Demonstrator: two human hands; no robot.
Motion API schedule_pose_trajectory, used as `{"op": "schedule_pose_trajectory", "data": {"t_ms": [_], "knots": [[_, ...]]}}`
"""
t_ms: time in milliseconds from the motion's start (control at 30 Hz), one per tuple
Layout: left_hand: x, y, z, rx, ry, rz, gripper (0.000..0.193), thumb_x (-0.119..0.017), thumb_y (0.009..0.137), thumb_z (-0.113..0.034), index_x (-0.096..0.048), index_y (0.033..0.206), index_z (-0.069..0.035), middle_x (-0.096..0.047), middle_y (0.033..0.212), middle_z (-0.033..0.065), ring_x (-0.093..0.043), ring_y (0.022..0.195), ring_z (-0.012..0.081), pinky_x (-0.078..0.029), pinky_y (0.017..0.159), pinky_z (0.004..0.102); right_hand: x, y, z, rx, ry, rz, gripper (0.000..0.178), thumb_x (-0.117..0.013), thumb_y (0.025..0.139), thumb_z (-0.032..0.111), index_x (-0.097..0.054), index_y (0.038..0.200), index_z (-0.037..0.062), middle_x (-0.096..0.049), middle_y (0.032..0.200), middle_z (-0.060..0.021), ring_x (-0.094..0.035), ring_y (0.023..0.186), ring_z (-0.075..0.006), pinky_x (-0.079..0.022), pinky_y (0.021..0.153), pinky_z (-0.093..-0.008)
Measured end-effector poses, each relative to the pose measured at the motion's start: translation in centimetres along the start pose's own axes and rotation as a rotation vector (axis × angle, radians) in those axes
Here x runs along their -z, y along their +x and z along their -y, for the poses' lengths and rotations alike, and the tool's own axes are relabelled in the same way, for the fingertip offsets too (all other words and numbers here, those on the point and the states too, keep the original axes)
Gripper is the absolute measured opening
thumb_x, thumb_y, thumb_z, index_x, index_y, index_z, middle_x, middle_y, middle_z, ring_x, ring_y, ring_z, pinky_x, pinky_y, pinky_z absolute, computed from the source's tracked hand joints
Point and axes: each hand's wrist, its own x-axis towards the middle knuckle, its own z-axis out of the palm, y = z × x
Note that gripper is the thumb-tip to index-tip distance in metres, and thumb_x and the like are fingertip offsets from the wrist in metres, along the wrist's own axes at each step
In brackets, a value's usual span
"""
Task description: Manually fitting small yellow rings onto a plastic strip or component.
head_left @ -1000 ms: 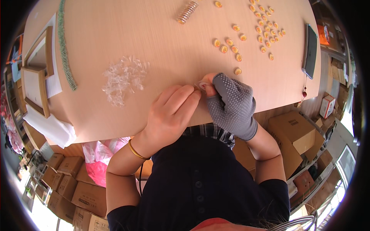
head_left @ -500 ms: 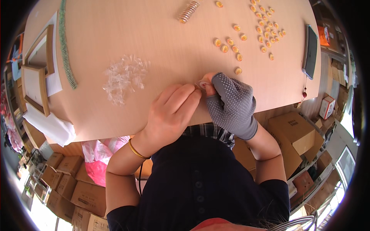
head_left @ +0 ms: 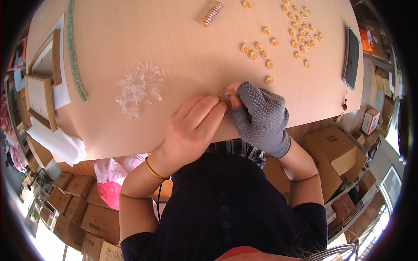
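Both my hands meet above the near part of the table, pinching a small clear plastic piece (head_left: 227,95) that has a reddish spot. My left hand (head_left: 191,124) is bare, its thumb and fingers pressed together at the piece's left edge. A grey dotted glove covers most of my right hand (head_left: 263,119); the bare thumb and forefinger tips close on the right side of the piece. My fingers hide much of it. A heap of clear plastic scraps (head_left: 141,89) lies left of my hands. Small round amber-coloured pieces (head_left: 265,55) are scattered to the far right.
A ribbed clear roll (head_left: 212,14) lies at the table's far side. Along the left are a green beaded strip (head_left: 74,56), wooden frames (head_left: 51,102) and white cloth (head_left: 61,143). A dark phone (head_left: 350,58) rests near the right edge. Cardboard boxes (head_left: 331,145) stand below.
Almost nothing differs. My hands stay together on the small clear piece, with only a slight shift of the fingertips.
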Motion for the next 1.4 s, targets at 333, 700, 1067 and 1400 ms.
{"op": "schedule_pose_trajectory", "data": {"t_ms": [333, 700, 1067, 1400], "knots": [[-0.2, -0.2, -0.1, 0.029, -0.047, -0.018, 0.025, -0.078, 0.079, 0.008, -0.071, 0.102, 0.002, -0.066, 0.103, 0.0101, -0.067, 0.085, 0.0289, -0.056, 0.071, 0.0387, 0.2, -0.1, 0.3, -0.059, 0.048, 0.033, 0.007, -0.068, 0.095, -0.002, -0.07, 0.101, -0.0001, -0.07, 0.078, -0.0147, -0.068, 0.063, -0.0275, -0.055, 0.062, -0.0322], [0.4, 0.1, 0.3, 0.038, -0.139, 0.01, 0.029, -0.071, 0.074, 0.004, -0.069, 0.103, 0.004, -0.065, 0.104, 0.0119, -0.068, 0.09, 0.0301, -0.058, 0.077, 0.0382, 0.2, -0.1, 0.1, -0.055, 0.019, 0.039, 0.008, -0.07, 0.094, -0.001, -0.069, 0.101, 0.0012, -0.07, 0.081, -0.0145, -0.069, 0.065, -0.0303, -0.054, 0.06, -0.0339], [0.8, -0.3, 0.5, -0.002, -0.044, -0.02, 0.026, -0.08, 0.074, 0.006, -0.074, 0.099, 0.002, -0.066, 0.099, 0.0092, -0.068, 0.082, 0.0264, -0.055, 0.068, 0.0374, 0.2, -0.1, 0.0, -0.019, 0.062, 0.009, 0.009, -0.07, 0.093, -0.003, -0.068, 0.1, 0.001, -0.072, 0.082, -0.0129, -0.069, 0.064, -0.0293, -0.055, 0.061, -0.0344], [0.6, 0.2, 0.3, -0.014, -0.055, -0.003, 0.035, -0.078, 0.067, 0.006, -0.074, 0.102, 0.004, -0.066, 0.101, 0.01, -0.068, 0.082, 0.0269, -0.057, 0.069, 0.0365, 0.9, 0.0, -0.1, -0.01, 0.029, 0.14, 0.024, -0.073, 0.085, -0.003, -0.066, 0.107, 0.0027, -0.072, 0.085, -0.0103, -0.072, 0.07, -0.0299, -0.059, 0.063, -0.0354]]}}
